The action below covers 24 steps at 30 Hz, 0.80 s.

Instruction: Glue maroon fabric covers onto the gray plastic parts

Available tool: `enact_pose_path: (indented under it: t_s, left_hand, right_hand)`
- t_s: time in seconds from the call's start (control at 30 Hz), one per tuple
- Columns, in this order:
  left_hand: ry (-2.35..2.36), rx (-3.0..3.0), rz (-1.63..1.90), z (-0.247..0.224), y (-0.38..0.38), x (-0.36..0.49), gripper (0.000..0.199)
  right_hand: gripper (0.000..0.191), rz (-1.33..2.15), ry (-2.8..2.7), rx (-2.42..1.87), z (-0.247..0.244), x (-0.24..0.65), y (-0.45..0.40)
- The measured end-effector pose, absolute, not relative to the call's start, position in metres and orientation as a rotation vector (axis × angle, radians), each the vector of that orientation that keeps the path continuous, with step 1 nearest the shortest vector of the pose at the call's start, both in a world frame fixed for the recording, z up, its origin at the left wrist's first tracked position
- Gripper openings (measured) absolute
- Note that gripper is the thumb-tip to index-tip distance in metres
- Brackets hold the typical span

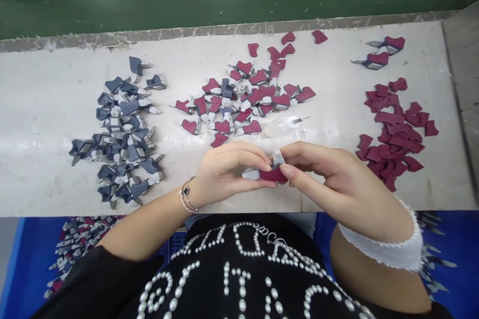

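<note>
Between my two hands, near the front edge of the white table, is a small part (273,174) with a dark red face, a dark body and light grey ends. My left hand (234,169) pinches its left side with thumb and fingers. The thumb and fingers of my right hand (324,174) grip its right side. Just beyond my hands lies a clear bottle (282,126) with a thin metal tip. Behind it spreads a pile of red-faced parts (243,99).
On the left of the table (45,169) is a pile of dark blue-grey parts (129,134). Loose red pieces (400,134) are heaped on the right, with two red-faced parts (377,60) behind them. Blue bins (28,264) holding parts sit below the front edge.
</note>
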<state>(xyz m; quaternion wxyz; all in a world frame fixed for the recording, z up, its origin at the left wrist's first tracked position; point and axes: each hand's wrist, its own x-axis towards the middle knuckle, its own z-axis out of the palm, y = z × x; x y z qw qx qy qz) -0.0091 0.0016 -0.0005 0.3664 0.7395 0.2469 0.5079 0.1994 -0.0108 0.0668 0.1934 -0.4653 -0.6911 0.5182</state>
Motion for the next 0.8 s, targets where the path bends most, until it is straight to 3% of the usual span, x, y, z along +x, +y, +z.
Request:
enact_pose_path:
  t_s: [0.53, 0.8]
  left_hand:
    - [0.565, 1.859, 1.306, 0.0003, 0.0020, -0.0094, 0.028]
    - [0.587, 1.852, 1.305, -0.0021, 0.0005, -0.0100, 0.027]
  right_hand:
    - [0.014, 1.343, -2.092, -1.259, 0.0718, 0.2021, -0.0106]
    - [0.019, 1.152, -2.123, -1.457, 0.0725, 0.1937, -0.0169]
